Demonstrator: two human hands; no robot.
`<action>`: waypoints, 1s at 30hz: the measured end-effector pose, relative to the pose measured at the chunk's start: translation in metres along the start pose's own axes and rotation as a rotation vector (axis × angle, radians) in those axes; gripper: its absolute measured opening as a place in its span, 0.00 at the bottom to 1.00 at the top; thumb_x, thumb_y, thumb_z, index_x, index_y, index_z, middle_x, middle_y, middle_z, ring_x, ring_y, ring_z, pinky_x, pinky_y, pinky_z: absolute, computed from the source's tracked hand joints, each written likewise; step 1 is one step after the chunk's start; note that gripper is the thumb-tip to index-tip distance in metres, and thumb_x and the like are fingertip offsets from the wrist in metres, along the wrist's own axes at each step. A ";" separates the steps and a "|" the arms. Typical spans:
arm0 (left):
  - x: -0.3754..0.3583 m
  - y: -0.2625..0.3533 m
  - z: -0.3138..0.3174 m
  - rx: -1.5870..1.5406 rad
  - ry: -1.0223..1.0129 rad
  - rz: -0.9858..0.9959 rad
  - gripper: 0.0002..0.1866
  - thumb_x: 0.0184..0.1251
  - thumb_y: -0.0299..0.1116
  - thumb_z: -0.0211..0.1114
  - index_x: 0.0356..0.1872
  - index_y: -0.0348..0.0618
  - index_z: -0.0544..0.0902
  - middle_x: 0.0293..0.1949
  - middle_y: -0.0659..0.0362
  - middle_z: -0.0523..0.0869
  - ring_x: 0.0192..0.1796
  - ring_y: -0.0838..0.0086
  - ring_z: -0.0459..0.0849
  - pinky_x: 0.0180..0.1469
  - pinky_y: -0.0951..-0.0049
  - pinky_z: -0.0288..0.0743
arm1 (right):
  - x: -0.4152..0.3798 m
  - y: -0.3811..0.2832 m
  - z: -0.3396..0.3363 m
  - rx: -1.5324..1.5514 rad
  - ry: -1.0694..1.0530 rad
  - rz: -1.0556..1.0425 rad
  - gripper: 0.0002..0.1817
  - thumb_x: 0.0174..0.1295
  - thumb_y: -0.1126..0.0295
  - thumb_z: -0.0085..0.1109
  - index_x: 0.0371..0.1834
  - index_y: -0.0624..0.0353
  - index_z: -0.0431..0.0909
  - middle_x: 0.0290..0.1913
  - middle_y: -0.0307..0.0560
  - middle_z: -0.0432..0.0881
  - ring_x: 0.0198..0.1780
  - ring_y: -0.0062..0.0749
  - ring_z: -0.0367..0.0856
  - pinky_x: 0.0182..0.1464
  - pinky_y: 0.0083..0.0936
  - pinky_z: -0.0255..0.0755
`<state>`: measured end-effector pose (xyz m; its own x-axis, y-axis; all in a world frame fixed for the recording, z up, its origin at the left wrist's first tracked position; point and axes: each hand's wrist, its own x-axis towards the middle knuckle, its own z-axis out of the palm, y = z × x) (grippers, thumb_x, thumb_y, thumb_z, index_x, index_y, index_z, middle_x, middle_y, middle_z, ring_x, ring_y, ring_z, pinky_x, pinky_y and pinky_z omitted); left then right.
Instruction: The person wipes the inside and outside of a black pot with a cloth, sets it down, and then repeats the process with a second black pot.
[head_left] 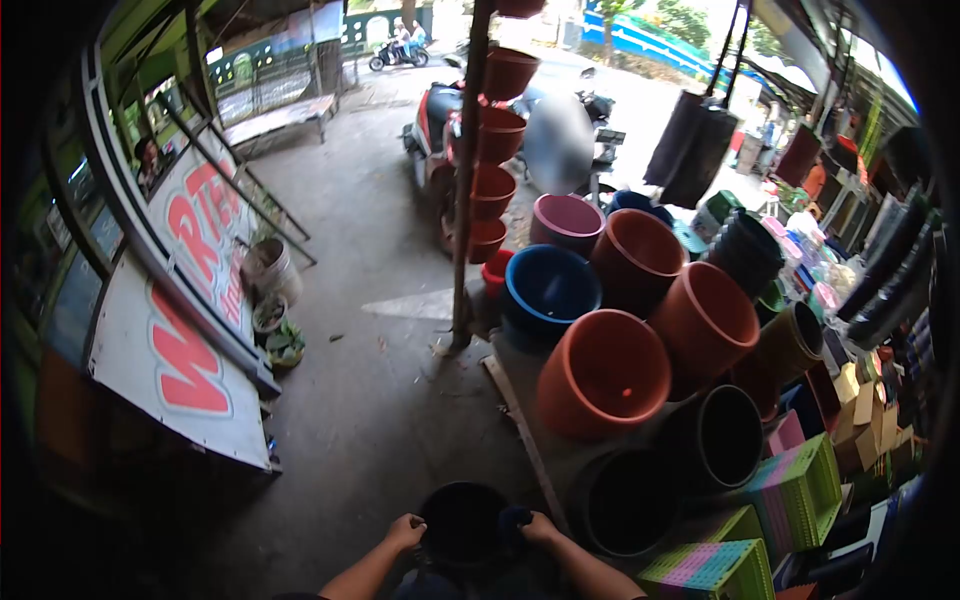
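At the bottom centre a round black pot is held in front of the body by its rim. My left hand is closed on the pot's left edge. On the opposite side my right hand grips the right edge, with something dark and bunched beside its fingers that I cannot make out. To the right stand large tubs: an orange one, a blue one and black ones.
A post hung with small brown pots stands ahead. Green crates lie at the lower right. A lettered white banner lines the left side, near a white bucket. Parked motorbikes and a blurred figure are beyond.
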<state>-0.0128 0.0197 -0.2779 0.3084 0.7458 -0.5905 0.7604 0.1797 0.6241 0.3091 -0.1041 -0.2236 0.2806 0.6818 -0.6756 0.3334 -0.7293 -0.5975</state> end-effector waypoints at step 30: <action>0.049 -0.099 0.059 0.054 -0.034 -0.229 0.33 0.52 0.34 0.76 0.57 0.36 0.69 0.49 0.45 0.82 0.56 0.54 0.81 0.59 0.60 0.73 | 0.081 0.153 0.174 0.602 0.307 0.578 0.40 0.65 0.62 0.63 0.73 0.68 0.54 0.71 0.65 0.64 0.71 0.49 0.64 0.71 0.38 0.58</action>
<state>-0.0397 0.0005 -0.3987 0.1427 0.6674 -0.7309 0.8418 0.3065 0.4442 0.2261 -0.1705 -0.4452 0.5166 0.1198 -0.8478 -0.4405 -0.8119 -0.3832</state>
